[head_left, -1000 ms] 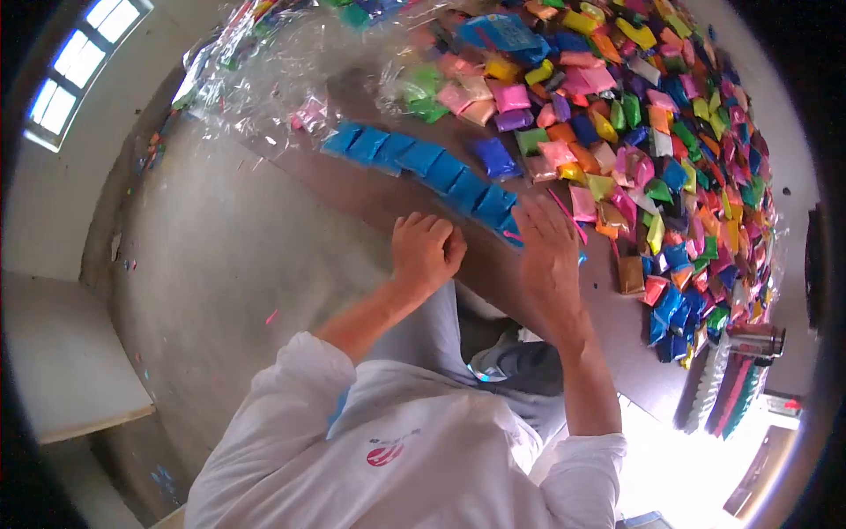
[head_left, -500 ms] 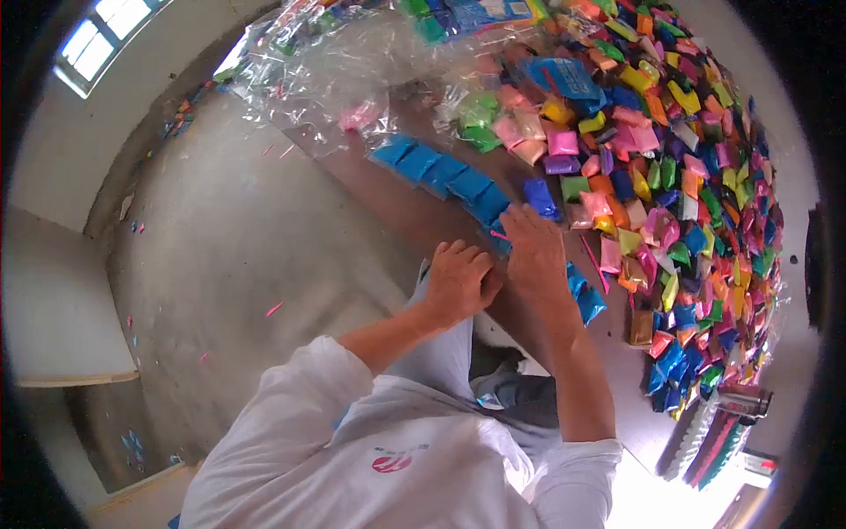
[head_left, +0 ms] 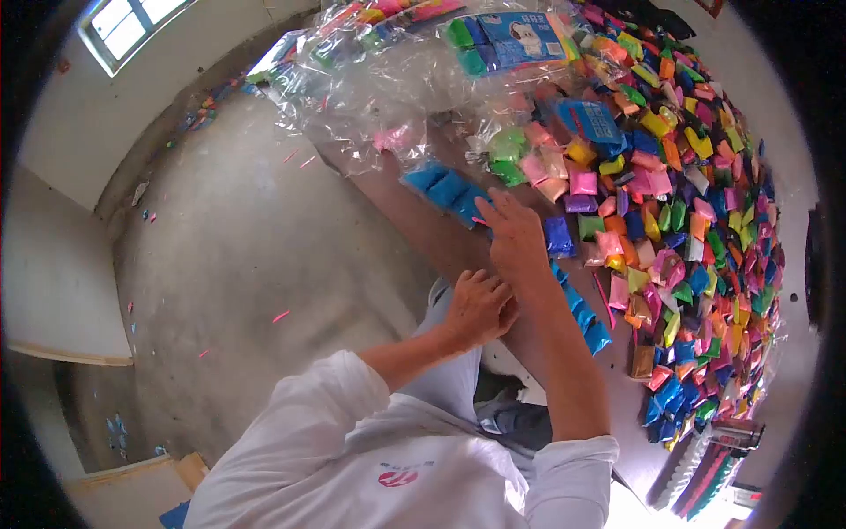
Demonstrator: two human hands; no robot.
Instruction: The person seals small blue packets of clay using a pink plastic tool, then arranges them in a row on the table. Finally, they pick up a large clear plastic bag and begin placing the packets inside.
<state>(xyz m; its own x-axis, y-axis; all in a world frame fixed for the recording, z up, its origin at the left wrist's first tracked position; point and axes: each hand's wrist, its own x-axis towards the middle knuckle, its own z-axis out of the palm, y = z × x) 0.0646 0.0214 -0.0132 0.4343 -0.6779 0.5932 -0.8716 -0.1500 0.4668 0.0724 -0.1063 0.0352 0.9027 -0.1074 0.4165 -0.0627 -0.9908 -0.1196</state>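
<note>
A row of blue packets [head_left: 445, 187] runs along the near edge of a brown table [head_left: 414, 225]. My right hand [head_left: 513, 238] lies flat on the middle of this row, fingers spread over the packets. More blue packets [head_left: 585, 319] of the same row continue behind its wrist. My left hand [head_left: 476, 309] rests at the table edge just beside the right wrist, fingers curled in, with nothing visible in it. Both arms wear rolled white sleeves.
A big heap of many-coloured small packets [head_left: 696, 220] covers the table to the right. Clear plastic bags [head_left: 370, 79] and a blue-labelled pack [head_left: 520, 35] lie at the far end. A striped bundle [head_left: 705, 454] sits at the lower right. Concrete floor [head_left: 229, 247] is on the left.
My right hand has slid along the blue row toward its far end, leaving several packets behind it. My left hand followed along the table edge. The view has swung.
</note>
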